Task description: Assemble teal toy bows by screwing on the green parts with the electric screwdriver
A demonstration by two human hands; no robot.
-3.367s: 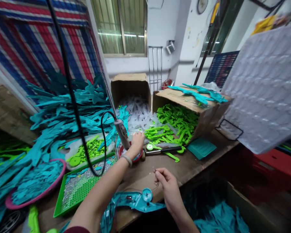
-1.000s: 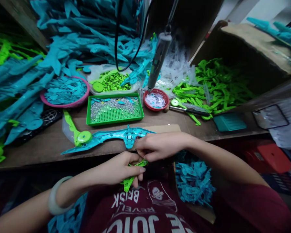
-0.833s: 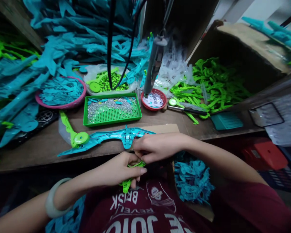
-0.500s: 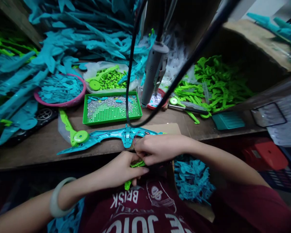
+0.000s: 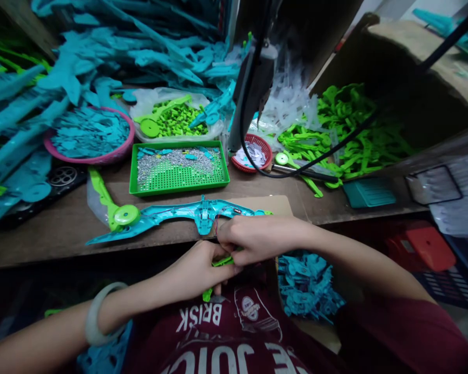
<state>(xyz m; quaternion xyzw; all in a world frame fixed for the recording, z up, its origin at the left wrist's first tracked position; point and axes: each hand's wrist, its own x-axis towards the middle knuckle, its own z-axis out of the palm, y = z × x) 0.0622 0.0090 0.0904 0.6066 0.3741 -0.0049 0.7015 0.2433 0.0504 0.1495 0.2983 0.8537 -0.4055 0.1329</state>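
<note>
My left hand [image 5: 203,267] is closed around a bright green plastic part [image 5: 223,261], in front of my shirt, just below the table edge. My right hand [image 5: 253,239] is curled with fingers pressed together at the upper end of that part; what its fingertips grip is hidden. Thin red and blue wires [image 5: 217,224] run down towards the right fingers. Behind both hands, a blue bow-shaped plastic shell [image 5: 164,214] lies open side up along the table edge, with wiring inside. A green arm with a round disc [image 5: 125,215] is at its left end.
A green perforated tray [image 5: 179,191] holds small metal pieces. Behind it are a pink basket [image 5: 101,158] and a bag of green pieces [image 5: 179,122]. A grey power screwdriver [image 5: 251,93] hangs above a red basket [image 5: 271,150]. Its black cable [image 5: 315,165] loops low over the table.
The view has shifted slightly, and the hanging screwdriver and its cable have swung, the loop now lying further right. Both hands keep nearly the same hold.
</note>
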